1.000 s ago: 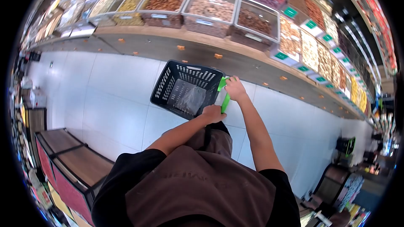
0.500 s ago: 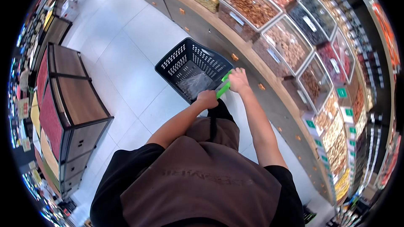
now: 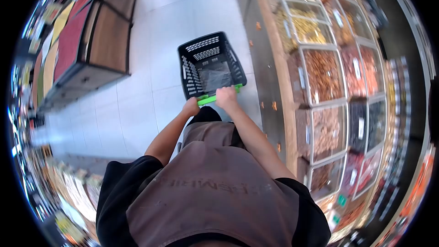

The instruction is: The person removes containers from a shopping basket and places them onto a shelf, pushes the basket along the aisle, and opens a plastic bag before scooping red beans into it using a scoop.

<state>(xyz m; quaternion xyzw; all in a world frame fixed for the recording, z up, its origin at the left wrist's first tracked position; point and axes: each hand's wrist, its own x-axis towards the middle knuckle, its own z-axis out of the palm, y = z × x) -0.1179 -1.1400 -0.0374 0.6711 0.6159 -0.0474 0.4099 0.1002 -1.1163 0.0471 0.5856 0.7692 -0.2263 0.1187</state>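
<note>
Because the black basket (image 3: 233, 61) sat ahead of the wearer's legs with its right side near the counter (image 3: 281, 73), the main risk looked like a clip: a swing too far right could have caught a corner on the counter's base. Second risk, judging by layout: feet. The basket's near end was close in front of the wearer, so a short stride or sudden stop could have put a shin into it. Left grip (image 3: 191, 106) had its fingers curled round the left end of the green handle (image 3: 206, 101); right grip (image 3: 226, 97) was wrapped over it toward the right end, a bit of green poking out past it. No gap visible in either; fingertips too small to judge. Clear plastic (image 3: 215, 79) lay loose on the basket's bottom and might have slid on a hard tilt. Couldn't tell whether the basket rolled or hung. Versus half a second earlier: counter had gone from diagonal to running up the right side, cabinet (image 3: 109, 36) had shifted to upper left, basket had squared up ahead, handle sat nearer level. Both grips and the plastic stayed put.
</note>
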